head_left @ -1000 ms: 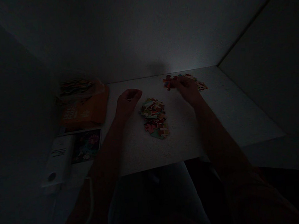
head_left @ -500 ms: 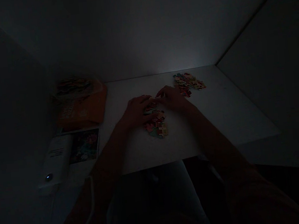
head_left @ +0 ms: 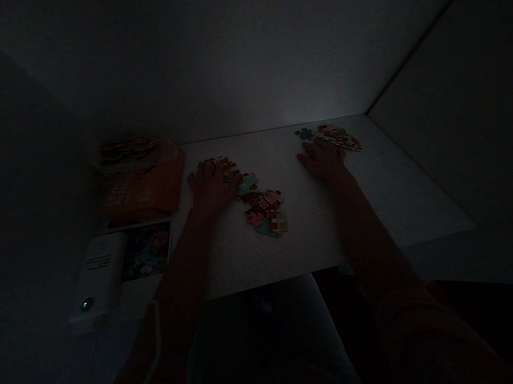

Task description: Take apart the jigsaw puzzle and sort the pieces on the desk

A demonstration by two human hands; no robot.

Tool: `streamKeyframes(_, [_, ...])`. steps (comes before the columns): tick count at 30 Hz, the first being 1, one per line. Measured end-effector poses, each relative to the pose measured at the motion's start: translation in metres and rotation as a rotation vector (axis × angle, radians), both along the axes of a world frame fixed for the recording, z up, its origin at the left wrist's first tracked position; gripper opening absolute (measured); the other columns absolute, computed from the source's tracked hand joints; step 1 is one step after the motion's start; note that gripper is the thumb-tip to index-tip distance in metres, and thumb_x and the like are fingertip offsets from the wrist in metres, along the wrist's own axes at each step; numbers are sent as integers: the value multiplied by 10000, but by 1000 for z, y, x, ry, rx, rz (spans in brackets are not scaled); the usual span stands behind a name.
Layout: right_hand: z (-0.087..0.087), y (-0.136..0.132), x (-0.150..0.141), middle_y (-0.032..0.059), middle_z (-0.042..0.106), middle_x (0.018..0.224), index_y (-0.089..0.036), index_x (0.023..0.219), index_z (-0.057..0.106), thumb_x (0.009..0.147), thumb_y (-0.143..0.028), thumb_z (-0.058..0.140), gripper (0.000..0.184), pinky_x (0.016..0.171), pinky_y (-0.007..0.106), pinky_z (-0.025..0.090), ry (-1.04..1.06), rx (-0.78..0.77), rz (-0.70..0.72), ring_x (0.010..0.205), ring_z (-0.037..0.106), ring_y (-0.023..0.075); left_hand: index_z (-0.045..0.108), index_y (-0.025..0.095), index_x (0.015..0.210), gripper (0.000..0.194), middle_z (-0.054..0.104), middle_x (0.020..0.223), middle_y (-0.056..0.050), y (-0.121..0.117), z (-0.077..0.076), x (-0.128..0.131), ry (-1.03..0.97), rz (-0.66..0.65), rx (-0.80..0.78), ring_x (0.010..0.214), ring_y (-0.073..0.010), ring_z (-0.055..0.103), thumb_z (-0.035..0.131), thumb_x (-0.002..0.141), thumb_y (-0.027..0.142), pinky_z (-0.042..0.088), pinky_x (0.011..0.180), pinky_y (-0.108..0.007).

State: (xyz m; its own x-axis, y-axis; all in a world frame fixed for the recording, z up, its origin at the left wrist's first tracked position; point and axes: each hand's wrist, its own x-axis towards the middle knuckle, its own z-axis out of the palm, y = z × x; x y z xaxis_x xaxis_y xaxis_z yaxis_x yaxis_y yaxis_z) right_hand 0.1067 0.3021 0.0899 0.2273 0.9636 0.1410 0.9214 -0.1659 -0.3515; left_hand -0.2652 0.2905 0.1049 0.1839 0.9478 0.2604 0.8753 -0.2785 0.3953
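Left hand now lies spread on jigsaw pieces, well apart from right hand.

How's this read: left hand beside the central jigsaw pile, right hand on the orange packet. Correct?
Not quite. The head view shows the right hand by the jigsaw pieces at the back right of the table, not on the orange packet. The left hand beside the central jigsaw pile is as you said.
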Motion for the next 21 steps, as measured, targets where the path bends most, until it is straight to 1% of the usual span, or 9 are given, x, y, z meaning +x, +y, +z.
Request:
streamKeyframes(2, [1, -1, 4, 243, 588, 1787, -221, 1679, 706, 1139, -625, 572, 688, 1384, 813, 260, -28, 14, -69, 1682, 489, 507, 627, 269, 1701, 866, 478, 1823, -265, 0, -2, -5, 3, 51, 10, 1714, -561, 361, 709, 1011, 786, 203, 1364, -843])
streamKeyframes(4, [1, 0, 1, 261, 588, 1783, -179, 1681, 696, 1144, -591, 554, 691, 1382, 800, 284, -52, 39, -61, 1671, 506, 507, 592, 248, 1727, 979, 442, 1837, -291, 0, -2, -7, -1, 77, 4, 1729, -573, 330, 734, 966, 847, 199, 1367, -846])
streamKeyframes(7, [-2, 2, -10, 222, 546, 1835, -198, 1728, 648, 1153, -510, 537, 664, 1394, 750, 320, -63, 57, 115, 1703, 489, 457, 539, 186, 1769, 1062, 364, 1870, -327, -1, 1, -4, 22, 43, -42, 1762, -585, 271, 736, 966, 852, 199, 1374, -838])
streamKeyframes(9, [-4, 4, -17, 177, 523, 1864, -241, 1743, 636, 1170, -484, 508, 635, 1405, 721, 330, -68, 40, 239, 1727, 475, 418, 509, 166, 1796, 1037, 324, 1899, -309, -2, 5, 1, 76, -14, -109, 1795, -562, 223, 716, 1008, 807, 180, 1408, -797])
streamKeyframes(10, [-4, 4, -18, 166, 520, 1869, -256, 1741, 639, 1179, -478, 490, 622, 1402, 721, 338, -76, 22, 263, 1728, 478, 411, 488, 164, 1814, 1010, 305, 1916, -287, -2, 8, 3, 114, -46, -150, 1813, -533, 200, 694, 1039, 779, 157, 1435, -762])
streamKeyframes(13, [-4, 4, -15, 199, 554, 1836, -230, 1728, 650, 1191, -437, 452, 609, 1370, 763, 374, -110, -1, 183, 1677, 538, 441, 404, 193, 1871, 933, 241, 1963, -206, -6, 15, 11, 209, -159, -244, 1853, -431, 145, 597, 1125, 717, 95, 1482, -678])
streamKeyframes(15, [-2, 4, -10, 229, 591, 1796, -189, 1715, 653, 1190, -409, 447, 605, 1360, 784, 375, -126, 31, 103, 1653, 555, 457, 384, 219, 1886, 886, 225, 1975, -166, -9, 18, 16, 233, -252, -244, 1862, -390, 131, 554, 1156, 693, 96, 1487, -667])
streamKeyframes(17, [-1, 5, -10, 230, 599, 1787, -178, 1709, 649, 1199, -421, 457, 597, 1374, 765, 362, -117, 73, 86, 1669, 533, 445, 398, 253, 1885, 828, 260, 1971, -129, -12, 18, 21, 227, -354, -214, 1861, -361, 153, 529, 1178, 665, 119, 1491, -643])
streamKeyframes(21, [1, 6, -27, 188, 572, 1821, -225, 1683, 670, 1220, -528, 473, 587, 1393, 715, 341, -28, 151, 274, 1700, 501, 399, 441, 305, 1867, 725, 338, 1948, -82, -17, 17, 29, 205, -496, -170, 1840, -311, 246, 482, 1213, 616, 152, 1495, -591])
